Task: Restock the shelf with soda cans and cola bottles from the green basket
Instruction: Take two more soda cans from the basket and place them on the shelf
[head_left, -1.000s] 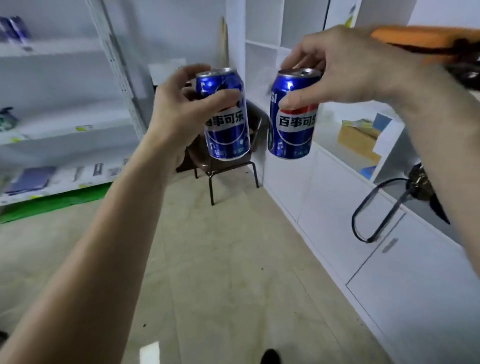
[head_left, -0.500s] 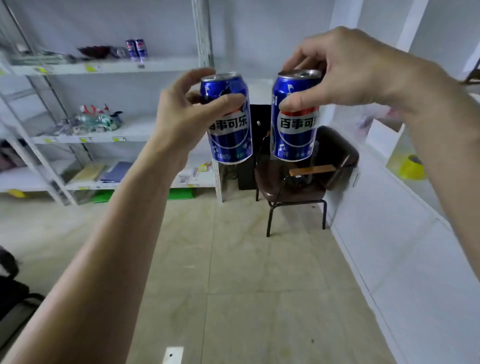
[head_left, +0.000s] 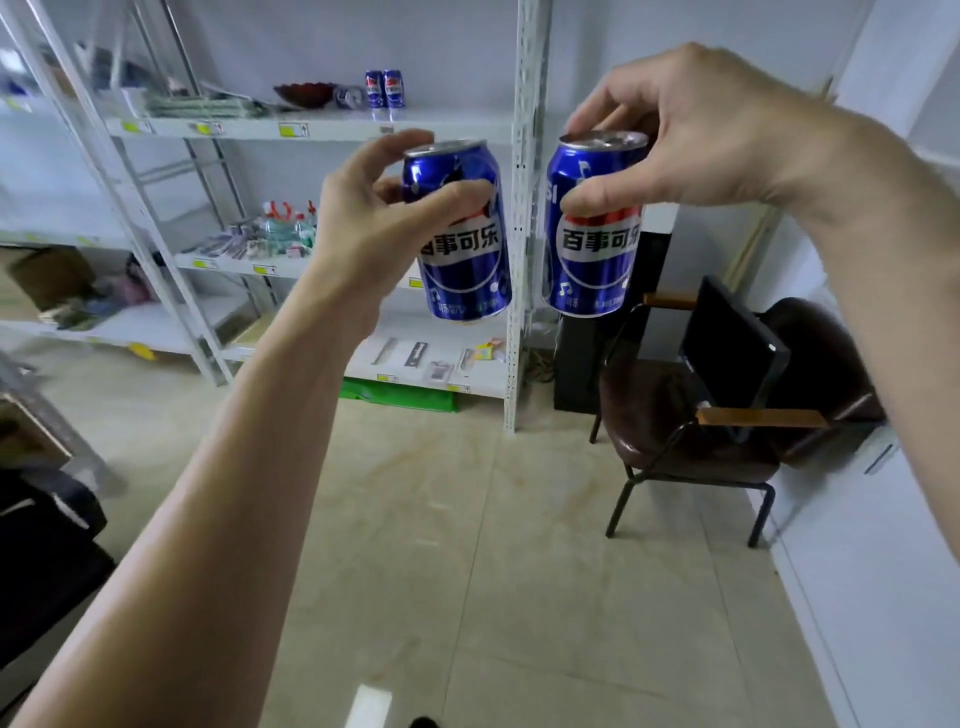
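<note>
My left hand (head_left: 374, 228) grips a blue soda can (head_left: 462, 260) around its side, held upright at chest height. My right hand (head_left: 691, 130) holds a second blue soda can (head_left: 592, 249) from above by its top rim. The two cans hang side by side, a small gap between them. Beyond them stands the white metal shelf (head_left: 415, 127); two blue cans (head_left: 384, 89) stand on its upper board beside a dark red bowl (head_left: 304, 94). The green basket is not in view.
A brown chair (head_left: 691, 415) with a black flat panel (head_left: 732, 353) leaning on it stands right of the shelf. White cabinets (head_left: 883, 545) run along the right wall. A green mat (head_left: 400, 397) lies under the lowest board. Dark objects (head_left: 41, 545) sit at the left edge. Tiled floor lies between.
The view has swung left from the white cabinets to face the metal shelf, which is now closer. Both hands keep their cans raised in the same hold.
</note>
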